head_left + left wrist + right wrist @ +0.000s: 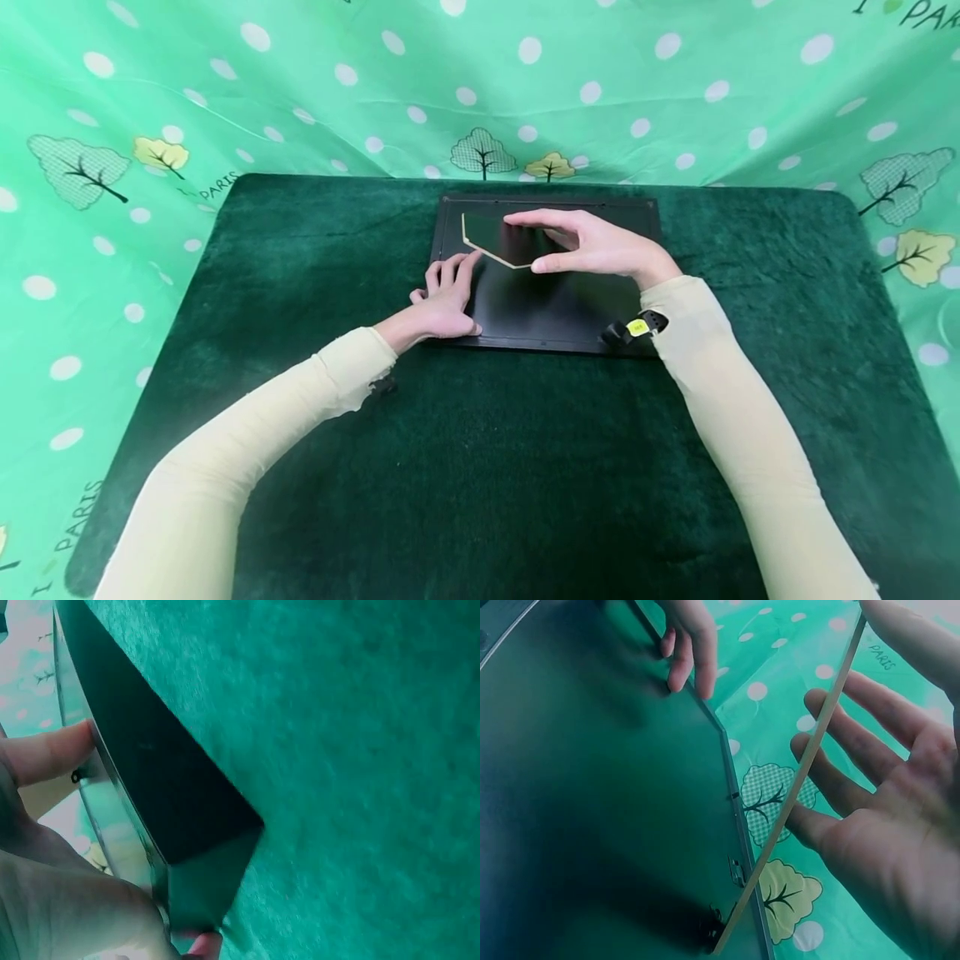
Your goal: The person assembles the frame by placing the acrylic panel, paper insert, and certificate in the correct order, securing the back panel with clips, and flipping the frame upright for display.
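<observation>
A black rectangular frame (pixel 525 312), like the back of a picture frame, lies on the green cloth-covered table. My left hand (pixel 446 300) grips its left side, with thumb (pixel 56 754) and fingers spread along the edge near a corner. Over that frame, my right hand (pixel 592 246) holds a thin dark board (pixel 495 237) with a tan edge and an angled end, thumb on its near edge and fingers on its far edge. In the right wrist view the board (pixel 795 787) stands tilted up, its low end beside small metal parts (pixel 714 919) on the frame.
Dark green velvety cloth (pixel 465 467) covers the table. Behind it hangs a green curtain (pixel 360 108) with white dots and printed trees. A black strap with a yellow tag (pixel 639 327) is on the right wrist.
</observation>
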`<state>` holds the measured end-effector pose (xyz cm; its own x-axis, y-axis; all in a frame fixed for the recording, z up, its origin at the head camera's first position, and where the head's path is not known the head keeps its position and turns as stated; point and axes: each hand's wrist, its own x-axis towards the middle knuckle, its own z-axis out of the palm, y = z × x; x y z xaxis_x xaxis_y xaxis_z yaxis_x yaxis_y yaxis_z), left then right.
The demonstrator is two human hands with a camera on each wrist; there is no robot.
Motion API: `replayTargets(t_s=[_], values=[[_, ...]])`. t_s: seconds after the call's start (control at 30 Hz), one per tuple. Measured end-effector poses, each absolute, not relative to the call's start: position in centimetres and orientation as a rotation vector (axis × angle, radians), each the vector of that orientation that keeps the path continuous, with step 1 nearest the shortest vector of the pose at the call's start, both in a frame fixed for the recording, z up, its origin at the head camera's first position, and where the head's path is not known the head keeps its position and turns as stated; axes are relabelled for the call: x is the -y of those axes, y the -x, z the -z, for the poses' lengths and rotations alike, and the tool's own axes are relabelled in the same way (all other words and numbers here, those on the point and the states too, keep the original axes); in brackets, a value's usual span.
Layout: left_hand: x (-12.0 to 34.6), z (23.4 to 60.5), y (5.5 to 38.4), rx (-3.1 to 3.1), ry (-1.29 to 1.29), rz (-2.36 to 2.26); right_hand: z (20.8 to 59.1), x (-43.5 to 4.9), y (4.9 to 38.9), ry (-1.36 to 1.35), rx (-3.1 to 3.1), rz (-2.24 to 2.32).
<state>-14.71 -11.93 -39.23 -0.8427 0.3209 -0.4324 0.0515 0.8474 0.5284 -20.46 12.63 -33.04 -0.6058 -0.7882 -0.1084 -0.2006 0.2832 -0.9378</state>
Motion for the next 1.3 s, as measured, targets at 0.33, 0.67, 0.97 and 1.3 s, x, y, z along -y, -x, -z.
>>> replayTargets(t_s=[0.33, 0.67, 0.97, 1.3], values=[[13.1, 39.5, 14.8, -2.521, -0.377, -0.781, 32.8, -12.5, 20.3, 0.872, -1.978, 1.345], [17.8, 39.5, 14.5, -2.564, -0.540, -1.324, 35.3, -12.5, 21.4, 0.936, -2.019, 1.327], [20.7, 38.7, 14.9, -2.637, -0.442, -1.272, 36.2, -12.0, 21.1, 1.038, -2.117, 1.197], [22.6, 39.5, 15.8, -2.609, -0.360, -1.372, 36.2, -9.6, 20.4, 1.145, -2.242, 0.874]])
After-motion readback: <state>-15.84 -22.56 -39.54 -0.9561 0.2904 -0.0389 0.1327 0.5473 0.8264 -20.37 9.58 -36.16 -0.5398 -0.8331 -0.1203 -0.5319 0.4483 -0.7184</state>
